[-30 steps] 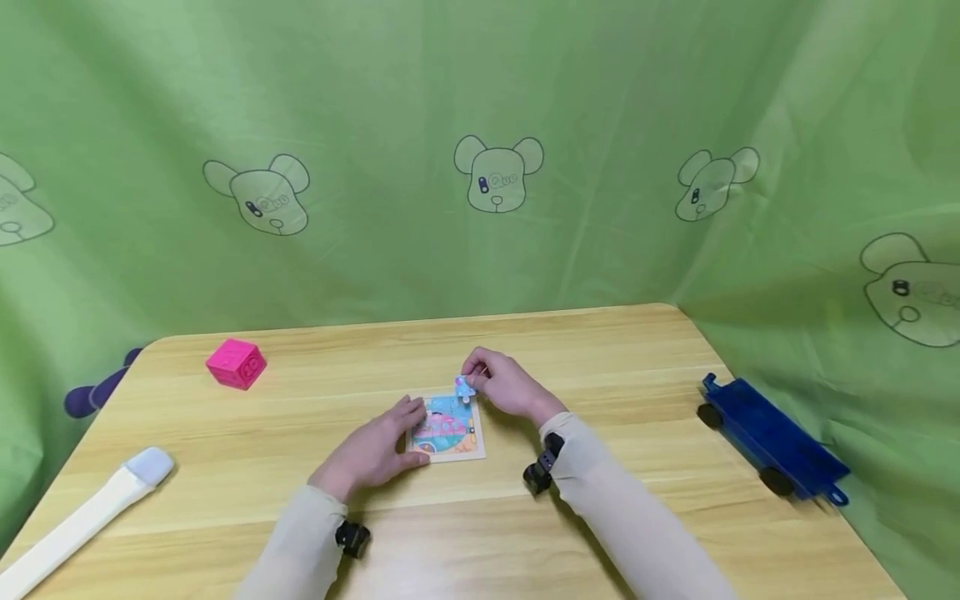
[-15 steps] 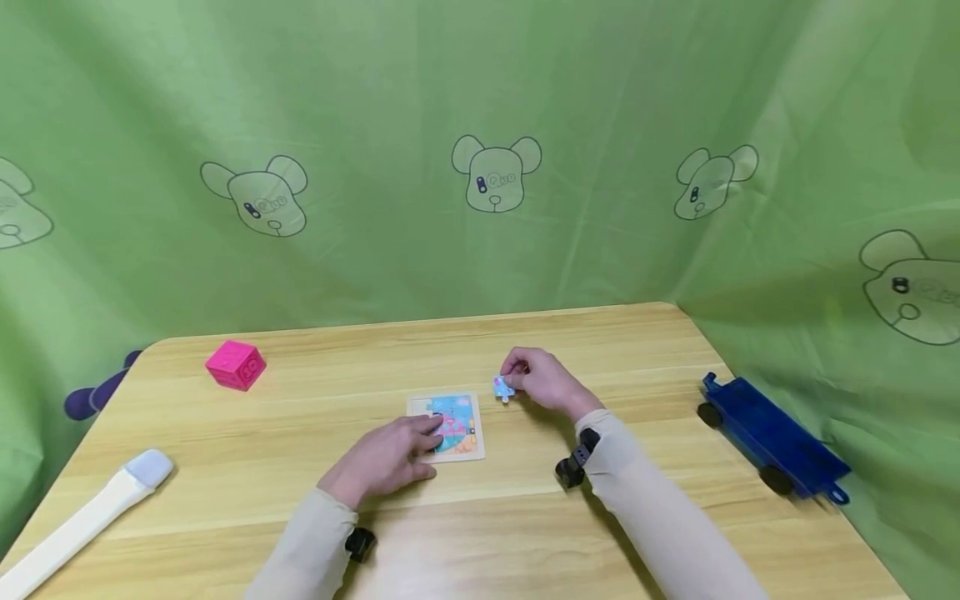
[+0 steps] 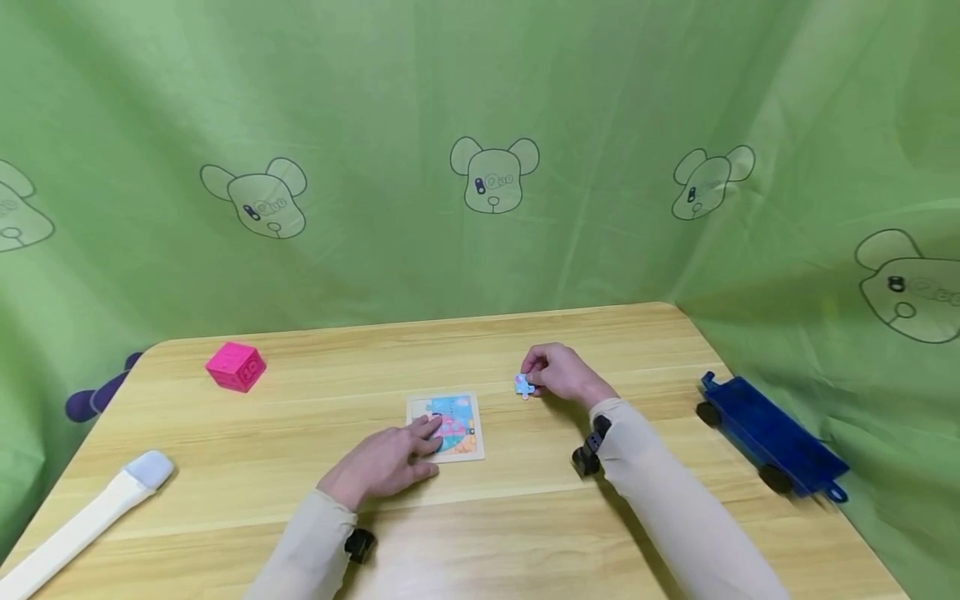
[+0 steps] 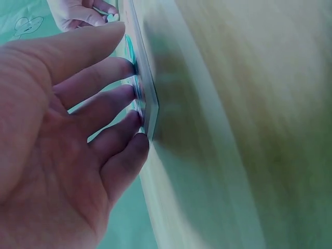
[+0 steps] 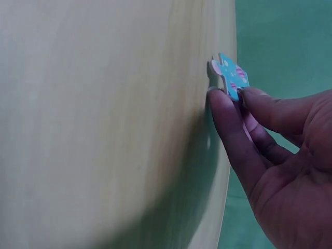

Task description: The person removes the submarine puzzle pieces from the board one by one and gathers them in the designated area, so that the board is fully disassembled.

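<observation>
A square jigsaw puzzle [image 3: 459, 408] in a pale frame lies on the table, its picture blue, pink and orange. My left hand [image 3: 390, 462] rests its fairly straight fingertips on the puzzle's left part and hides some of it. In the left wrist view those fingers [image 4: 104, 98] touch the picture near the frame's edge. To the right of the puzzle, my right hand [image 3: 562, 372] pinches a small blue puzzle piece [image 3: 523, 386] with pink spots. The right wrist view shows the piece [image 5: 232, 78] between thumb and fingers, close to the tabletop.
A pink cube [image 3: 236, 367] stands at the back left. At the front left lies a white-handled tool [image 3: 97, 517] with a pale grey head. A blue toy wagon [image 3: 772, 437] sits along the right edge. Something purple [image 3: 97, 396] shows past the left edge; a green curtain [image 3: 375, 250] hangs behind.
My right hand has carried the puzzle piece from the puzzle's top right corner out to the right. My left hand has shifted from the frame's left edge onto the picture.
</observation>
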Action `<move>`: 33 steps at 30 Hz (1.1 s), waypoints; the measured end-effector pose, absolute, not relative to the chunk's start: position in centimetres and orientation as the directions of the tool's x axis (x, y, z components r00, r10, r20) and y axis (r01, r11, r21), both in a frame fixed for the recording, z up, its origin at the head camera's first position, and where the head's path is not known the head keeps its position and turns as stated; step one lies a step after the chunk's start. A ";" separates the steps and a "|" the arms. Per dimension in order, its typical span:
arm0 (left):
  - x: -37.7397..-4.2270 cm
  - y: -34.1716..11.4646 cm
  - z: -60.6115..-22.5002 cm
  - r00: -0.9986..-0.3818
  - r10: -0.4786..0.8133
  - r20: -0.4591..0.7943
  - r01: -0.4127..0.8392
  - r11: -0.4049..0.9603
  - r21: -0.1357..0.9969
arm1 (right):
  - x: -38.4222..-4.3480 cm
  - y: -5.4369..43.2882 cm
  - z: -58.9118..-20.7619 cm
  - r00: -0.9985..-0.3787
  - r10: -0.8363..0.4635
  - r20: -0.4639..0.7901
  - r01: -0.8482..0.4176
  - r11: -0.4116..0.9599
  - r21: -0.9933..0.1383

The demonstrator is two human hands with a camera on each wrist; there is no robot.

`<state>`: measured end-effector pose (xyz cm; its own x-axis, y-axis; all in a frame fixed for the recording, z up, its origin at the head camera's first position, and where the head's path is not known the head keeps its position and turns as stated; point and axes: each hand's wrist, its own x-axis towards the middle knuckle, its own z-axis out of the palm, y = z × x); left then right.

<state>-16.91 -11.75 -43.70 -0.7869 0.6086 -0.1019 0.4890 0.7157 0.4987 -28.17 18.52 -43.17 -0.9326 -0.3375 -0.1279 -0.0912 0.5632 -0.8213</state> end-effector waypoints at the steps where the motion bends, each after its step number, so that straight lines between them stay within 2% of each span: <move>1: -16.9 -11.8 -43.7 -0.788 0.608 -0.103 0.485 0.714 0.505 | -28.3 18.5 -43.3 -0.933 -0.336 -0.128 -0.096 0.576 -0.812; 7: -16.9 -11.8 -43.7 -0.786 0.610 -0.102 0.483 0.708 0.515 | -29.0 18.6 -43.6 -0.937 -0.334 -0.106 -0.169 0.695 -0.699; 11: -16.9 -11.8 -43.8 -0.786 0.610 -0.101 0.486 0.710 0.509 | -29.3 18.6 -43.5 -0.934 -0.341 -0.107 -0.190 0.727 -0.660; 33: -16.9 -11.8 -43.9 -0.797 0.593 -0.112 0.455 0.712 0.535 | -29.8 18.2 -43.9 -0.949 -0.269 -0.164 -0.119 0.788 -0.604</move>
